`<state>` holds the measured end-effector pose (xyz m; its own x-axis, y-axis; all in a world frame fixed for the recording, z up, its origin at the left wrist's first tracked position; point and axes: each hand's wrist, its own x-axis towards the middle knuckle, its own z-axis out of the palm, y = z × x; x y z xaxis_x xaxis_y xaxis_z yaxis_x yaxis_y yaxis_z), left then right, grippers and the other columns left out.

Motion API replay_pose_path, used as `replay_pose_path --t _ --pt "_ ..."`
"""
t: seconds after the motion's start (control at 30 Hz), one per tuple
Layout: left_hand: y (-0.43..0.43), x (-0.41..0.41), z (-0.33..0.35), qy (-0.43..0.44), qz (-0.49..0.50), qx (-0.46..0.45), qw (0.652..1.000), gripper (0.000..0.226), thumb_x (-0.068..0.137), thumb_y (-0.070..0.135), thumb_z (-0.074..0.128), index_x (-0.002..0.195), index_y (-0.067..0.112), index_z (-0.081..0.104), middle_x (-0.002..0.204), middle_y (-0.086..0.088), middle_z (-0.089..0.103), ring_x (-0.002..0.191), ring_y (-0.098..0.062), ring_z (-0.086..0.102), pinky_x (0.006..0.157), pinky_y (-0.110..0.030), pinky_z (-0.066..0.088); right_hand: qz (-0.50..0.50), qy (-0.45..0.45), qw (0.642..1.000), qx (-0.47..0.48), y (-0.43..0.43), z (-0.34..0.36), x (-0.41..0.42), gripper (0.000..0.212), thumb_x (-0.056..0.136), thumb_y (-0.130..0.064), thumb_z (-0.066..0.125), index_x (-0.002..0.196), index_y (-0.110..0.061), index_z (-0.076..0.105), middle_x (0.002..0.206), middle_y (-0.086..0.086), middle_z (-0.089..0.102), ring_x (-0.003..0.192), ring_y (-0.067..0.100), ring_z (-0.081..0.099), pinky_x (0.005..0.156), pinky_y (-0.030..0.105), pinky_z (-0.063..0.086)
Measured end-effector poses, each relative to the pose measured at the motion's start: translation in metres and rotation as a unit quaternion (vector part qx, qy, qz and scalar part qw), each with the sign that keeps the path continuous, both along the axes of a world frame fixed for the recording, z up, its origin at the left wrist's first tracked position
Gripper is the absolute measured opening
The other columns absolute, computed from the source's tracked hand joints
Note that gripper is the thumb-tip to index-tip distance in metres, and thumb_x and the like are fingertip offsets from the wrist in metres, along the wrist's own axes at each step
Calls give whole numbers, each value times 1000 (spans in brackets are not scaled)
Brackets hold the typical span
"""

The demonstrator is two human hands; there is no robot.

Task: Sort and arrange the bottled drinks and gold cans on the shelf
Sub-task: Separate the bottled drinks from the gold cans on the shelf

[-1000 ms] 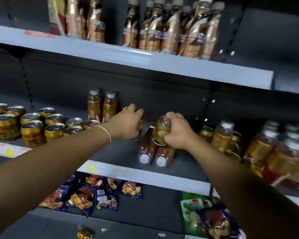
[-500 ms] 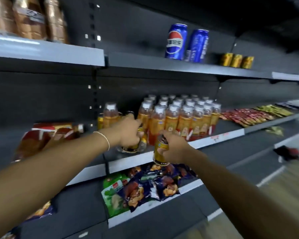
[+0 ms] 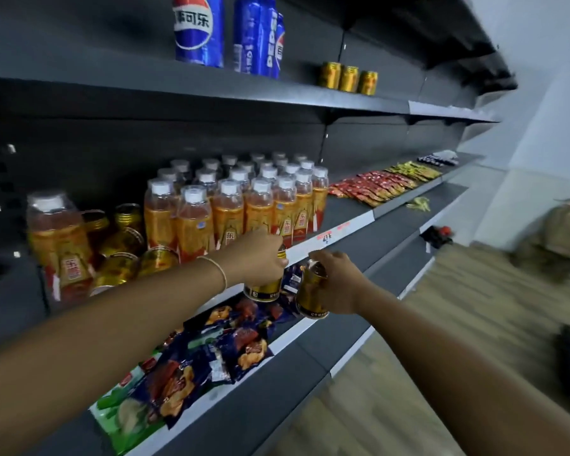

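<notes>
By shelf [image 3: 352, 209]: left hand [image 3: 260, 258], right hand [image 3: 339, 284] hold cans [image 3: 265, 291]; floor [image 3: 474, 307] maybe wood.

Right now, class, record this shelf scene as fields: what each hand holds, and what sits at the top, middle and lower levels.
left: left hand grips first gold can
right: right hand grips second gold can, close beside the first
top: blue cola cans; three small gold cans to their right
middle: upright bottled drinks in rows; loose gold cans to their left
lower: snack packets
</notes>
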<state>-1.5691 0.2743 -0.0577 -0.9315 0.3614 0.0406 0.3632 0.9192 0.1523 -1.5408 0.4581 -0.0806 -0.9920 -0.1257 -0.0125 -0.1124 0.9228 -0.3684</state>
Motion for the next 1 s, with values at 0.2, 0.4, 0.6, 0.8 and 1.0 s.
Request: replay_pose_path --t 0.2,0.4,0.6,0.8,1.0 --pt "36 -58 -14 -4 -23 20 1000 44 96 42 51 129 13 49 132 -12 41 104 -24 50 83 -36 46 -26 -12 999 23 34 -6 -62 72 85 -18 60 150 -25 31 143 12 33 123 36 50 89 35 49" --pt "76 -116 -12 5 -37 29 999 36 93 41 53 118 15 51 127 -10 43 98 -24 54 77 -36 49 -66 -39 997 7 69 6 -127 69 83 -17 56 149 -24 36 139 14 39 119 37 53 86 35 53" --pt "119 -154 -12 28 -32 58 997 30 92 39 53 108 14 51 120 -15 47 96 -30 55 81 -38 50 -75 -14 997 -1 108 16 -181 63 81 -14 54 143 -22 45 131 13 51 111 33 57 81 35 53" --pt "147 -189 -14 43 -2 58 997 30 92 41 53 105 14 51 121 -15 47 97 -30 55 78 -38 48 -64 18 996 -61 143 9 -247 60 82 -12 61 140 -22 49 131 10 56 108 30 59 77 34 53" --pt "184 -219 -18 57 45 66 995 31 92 40 54 106 13 53 112 -12 49 92 -26 52 69 -32 39 -6 58 993 -107 175 -1 -322 61 80 -10 62 138 -23 52 132 4 61 110 25 62 85 39 56"
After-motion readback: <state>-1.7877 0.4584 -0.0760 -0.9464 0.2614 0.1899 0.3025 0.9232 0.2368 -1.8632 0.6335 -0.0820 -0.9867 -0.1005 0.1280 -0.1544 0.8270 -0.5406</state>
